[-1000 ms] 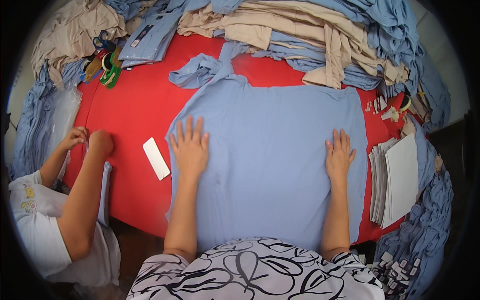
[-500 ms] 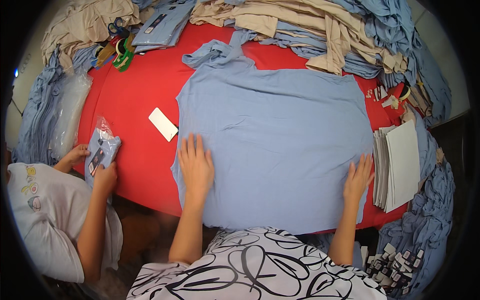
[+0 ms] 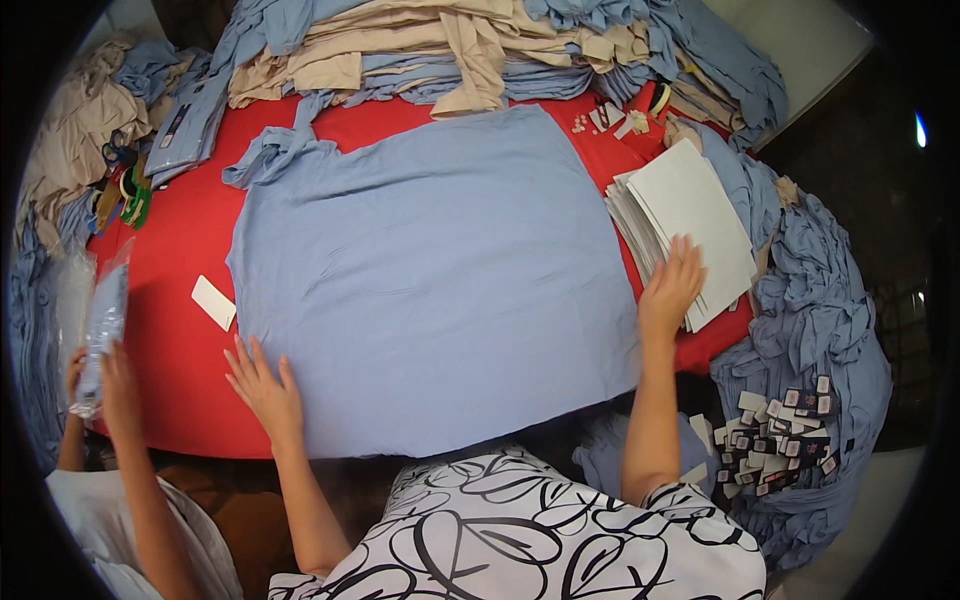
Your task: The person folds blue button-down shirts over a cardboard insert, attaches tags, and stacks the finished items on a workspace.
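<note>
A light blue garment (image 3: 430, 270) lies spread flat on the red table cover, its far left part bunched into a loose twist. My left hand (image 3: 268, 398), fingers spread, is at the garment's near left edge and holds nothing. My right hand (image 3: 672, 288) reaches to the stack of white boards (image 3: 695, 225) right of the garment, its fingers stretched over the top sheet; nothing is gripped in it. A white hang tag (image 3: 213, 303) lies against the garment's left edge.
At the left, a co-worker's hands (image 3: 118, 390) hold a bagged blue garment (image 3: 105, 310). Piled beige and blue clothes (image 3: 400, 55) line the far side. Tape dispensers (image 3: 135, 195) stand at the far left. Many tags (image 3: 775, 440) lie on blue clothes at the lower right.
My view has turned right. My right hand has left the garment's right edge for the white boards. My left hand has shifted nearer me. The co-worker's bagged garment has moved to the clear bags.
</note>
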`<state>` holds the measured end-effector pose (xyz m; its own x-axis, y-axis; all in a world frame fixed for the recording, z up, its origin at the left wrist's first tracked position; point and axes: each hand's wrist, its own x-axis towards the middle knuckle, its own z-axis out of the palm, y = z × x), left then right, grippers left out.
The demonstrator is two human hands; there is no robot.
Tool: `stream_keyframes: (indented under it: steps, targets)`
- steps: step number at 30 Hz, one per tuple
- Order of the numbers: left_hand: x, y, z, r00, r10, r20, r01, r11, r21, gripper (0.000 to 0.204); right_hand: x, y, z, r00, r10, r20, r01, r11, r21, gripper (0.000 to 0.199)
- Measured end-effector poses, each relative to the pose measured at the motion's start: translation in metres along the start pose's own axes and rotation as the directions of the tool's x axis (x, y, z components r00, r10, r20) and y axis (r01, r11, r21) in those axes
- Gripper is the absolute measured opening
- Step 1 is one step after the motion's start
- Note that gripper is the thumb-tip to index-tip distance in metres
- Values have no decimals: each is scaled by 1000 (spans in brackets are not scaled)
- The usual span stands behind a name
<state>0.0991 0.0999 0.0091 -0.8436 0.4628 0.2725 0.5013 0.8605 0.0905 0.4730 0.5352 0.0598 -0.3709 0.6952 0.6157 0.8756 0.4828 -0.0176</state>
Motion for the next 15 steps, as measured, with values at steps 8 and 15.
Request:
stream_keyframes:
  steps: [8,15]
  targets:
    - [-21,33,3,989,65,130,-60,997,-43,65,34,51,20,937,73,343,-1,978,-207,55]
    - [-23,30,5,995,73,72,-67,994,-81,68,42,58,16,942,-248,226,296,932,-211,36]
